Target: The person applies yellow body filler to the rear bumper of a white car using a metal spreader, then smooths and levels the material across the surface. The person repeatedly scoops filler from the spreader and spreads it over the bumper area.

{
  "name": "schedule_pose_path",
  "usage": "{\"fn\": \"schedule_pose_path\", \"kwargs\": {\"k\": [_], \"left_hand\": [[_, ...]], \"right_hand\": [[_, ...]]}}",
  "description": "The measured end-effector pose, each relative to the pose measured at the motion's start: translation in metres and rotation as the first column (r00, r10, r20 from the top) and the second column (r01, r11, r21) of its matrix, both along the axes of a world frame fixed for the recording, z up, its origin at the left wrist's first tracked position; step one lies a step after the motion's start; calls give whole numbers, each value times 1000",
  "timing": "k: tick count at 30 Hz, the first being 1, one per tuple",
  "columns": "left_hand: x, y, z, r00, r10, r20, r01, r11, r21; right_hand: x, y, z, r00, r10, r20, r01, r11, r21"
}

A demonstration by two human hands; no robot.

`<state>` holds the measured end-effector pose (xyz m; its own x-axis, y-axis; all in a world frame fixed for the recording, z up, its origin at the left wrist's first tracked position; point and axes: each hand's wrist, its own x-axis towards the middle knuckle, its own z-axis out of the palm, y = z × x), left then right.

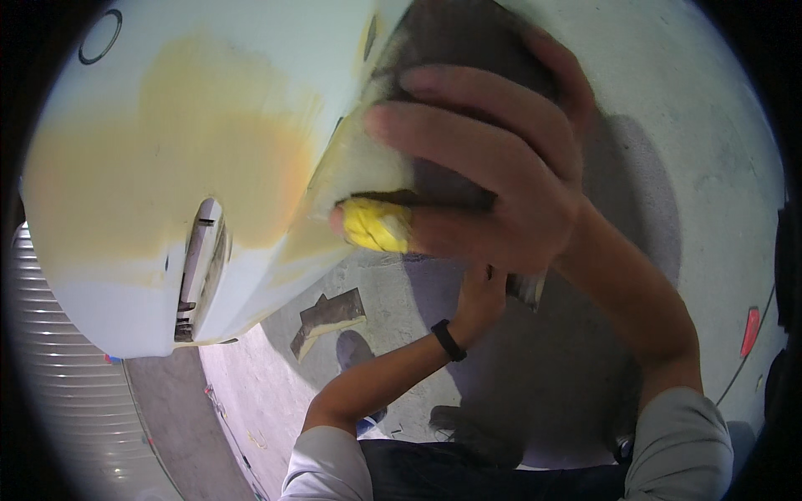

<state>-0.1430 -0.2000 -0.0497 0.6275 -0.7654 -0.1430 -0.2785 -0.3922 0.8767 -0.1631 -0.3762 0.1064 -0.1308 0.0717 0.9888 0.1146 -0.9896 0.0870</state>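
Presently, the right hand point(522, 179) has its fingers spread and partly curled over a dark grey abrasive sheet point(468, 37), holding it at the right edge of the white body panel point(75, 288). The grip is broad rather than clenched, and one digit carries a yellow wrap point(376, 224). The sheet overlaps the panel's edge in view; actual contact between the two is hidden behind the fingers. The left hand point(483, 292) is lower, to the right of the panel's lower edge, beside a hanging dark corner of sheet material point(526, 290). Its fingers are concealed, so its closure and any hold cannot be determined. A black wristband point(449, 341) encircles the left wrist.

The panel bears a broad yellowish patch point(159, 184) across its middle, with white areas above and below. Below this patch is an elongated recess point(200, 271) with a fitting inside; a dark ring point(100, 37) marks the panel's upper left.

Beneath the panel's lower right edge, loose brown-grey pieces point(334, 311) with pale margins lie on the concrete floor point(710, 192), near a dark shoe point(355, 351). Left of the panel runs ribbed metal sheeting point(67, 367). Far to the panel's right is a small red item point(749, 331), its kind unclear.
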Motion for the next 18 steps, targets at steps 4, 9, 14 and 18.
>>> {"fn": "schedule_pose_path", "kwargs": {"k": [4, 9, 14, 18], "left_hand": [[-1, -4, 4, 962, 139, -234, -106, 983, 148], [-6, -8, 17, 964, 97, -247, -53, 983, 178], [-11, -8, 17, 983, 38, -181, -17, 993, 115], [-7, -5, 7, 979, 31, -199, -12, 995, 94]], "right_hand": [[10, -8, 1, 999, 37, 6, -37, 999, -21], [4, -5, -6, 993, 95, 72, -99, 994, 53], [-11, -12, -4, 996, 81, -28, -80, 997, 16], [-7, -17, -1, 994, 63, -92, -65, 998, -17]]}}
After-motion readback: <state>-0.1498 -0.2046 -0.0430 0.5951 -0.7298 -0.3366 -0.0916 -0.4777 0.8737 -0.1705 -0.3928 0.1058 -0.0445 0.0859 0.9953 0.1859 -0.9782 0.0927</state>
